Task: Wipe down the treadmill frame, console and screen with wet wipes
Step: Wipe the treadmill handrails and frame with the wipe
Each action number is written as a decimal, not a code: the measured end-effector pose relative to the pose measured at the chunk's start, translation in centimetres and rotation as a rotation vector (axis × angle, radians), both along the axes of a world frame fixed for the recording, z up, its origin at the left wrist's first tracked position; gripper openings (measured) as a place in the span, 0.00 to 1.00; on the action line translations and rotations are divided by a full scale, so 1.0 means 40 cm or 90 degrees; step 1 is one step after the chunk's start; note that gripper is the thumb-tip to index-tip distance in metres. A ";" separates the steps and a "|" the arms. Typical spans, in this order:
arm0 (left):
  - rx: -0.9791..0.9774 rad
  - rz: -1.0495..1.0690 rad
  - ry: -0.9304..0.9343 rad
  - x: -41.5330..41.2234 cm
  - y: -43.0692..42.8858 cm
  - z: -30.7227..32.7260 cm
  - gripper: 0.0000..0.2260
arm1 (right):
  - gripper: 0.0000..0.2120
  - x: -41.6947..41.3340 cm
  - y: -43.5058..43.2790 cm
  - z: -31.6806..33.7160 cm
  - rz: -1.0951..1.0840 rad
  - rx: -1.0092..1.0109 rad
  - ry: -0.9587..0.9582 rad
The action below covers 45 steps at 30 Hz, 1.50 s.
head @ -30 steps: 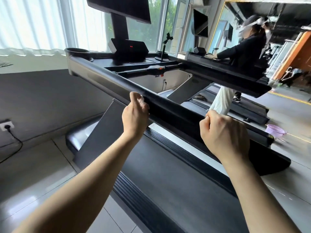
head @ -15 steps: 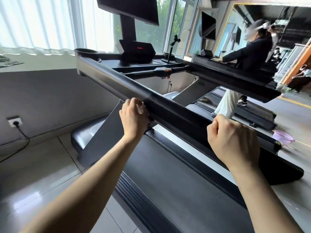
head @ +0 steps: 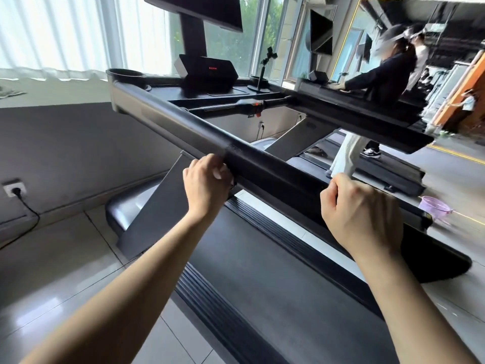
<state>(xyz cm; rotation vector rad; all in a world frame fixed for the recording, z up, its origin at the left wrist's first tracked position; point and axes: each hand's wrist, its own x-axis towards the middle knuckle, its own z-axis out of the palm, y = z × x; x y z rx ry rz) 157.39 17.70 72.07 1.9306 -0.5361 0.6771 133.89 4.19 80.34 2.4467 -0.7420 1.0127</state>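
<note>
**Wiping the near handrail**

The left hand [head: 207, 183] is closed over the near side of the rail [head: 262, 166], fingers curled and pressed onto it, with a bit of white showing under the fingertips, probably the wipe [head: 217, 175], though too little shows to be sure. The right hand [head: 359, 214] is curled into a loose fist against the rail further right; whether it holds a wipe cannot be told.

The rail runs from the cup holder [head: 126, 74] at far left down to near right. The console [head: 207, 72] and screen [head: 194, 9] stand beyond it, untouched by either hand.

To do this step well, keep the wipe flat under the fingers and slide it along the rail in one direction, wrapping around the underside too. The right hand can steady the rail. Overlap each pass, and refold the wipe when it greys. Console and screen appear to be left for later.
</note>
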 end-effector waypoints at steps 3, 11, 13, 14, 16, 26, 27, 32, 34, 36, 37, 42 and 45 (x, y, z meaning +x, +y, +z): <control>-0.063 0.013 0.072 -0.001 -0.016 0.001 0.03 | 0.13 0.005 -0.004 -0.005 -0.004 0.001 0.003; -0.088 -0.151 0.033 -0.200 -0.041 -0.046 0.08 | 0.14 0.008 -0.014 -0.013 -0.001 -0.021 0.002; -0.209 -0.226 0.268 -0.213 -0.047 -0.054 0.08 | 0.13 0.008 -0.013 -0.012 -0.007 -0.022 0.002; -0.314 -0.245 0.410 -0.202 -0.051 -0.051 0.10 | 0.13 0.009 -0.011 -0.011 -0.009 -0.024 0.000; -0.583 -0.243 0.660 -0.169 -0.059 -0.035 0.10 | 0.13 0.007 -0.006 -0.010 -0.012 -0.025 -0.003; -0.632 -0.364 0.838 -0.260 -0.131 -0.013 0.12 | 0.11 0.013 -0.010 -0.013 -0.008 -0.033 -0.008; -0.618 -0.399 0.861 -0.279 -0.132 -0.017 0.12 | 0.11 0.012 -0.010 -0.013 -0.007 -0.035 -0.011; -0.680 -0.362 0.871 -0.171 -0.085 0.006 0.12 | 0.11 0.009 -0.009 -0.015 0.003 -0.044 -0.025; -0.702 -0.324 0.858 -0.138 -0.073 0.017 0.13 | 0.11 0.011 -0.008 -0.014 -0.004 -0.040 -0.020; -0.681 -0.333 0.862 -0.180 -0.086 0.023 0.14 | 0.11 0.013 -0.008 -0.015 -0.003 -0.035 -0.015; -0.666 -0.351 0.877 -0.217 -0.102 0.021 0.14 | 0.11 0.012 -0.007 -0.014 0.000 -0.032 -0.016; -0.552 -0.454 0.968 -0.405 -0.160 -0.005 0.13 | 0.10 0.012 -0.001 -0.012 -0.001 -0.042 -0.021; -0.452 -0.537 1.005 -0.436 -0.153 0.001 0.11 | 0.11 0.007 -0.004 -0.011 0.018 -0.038 -0.024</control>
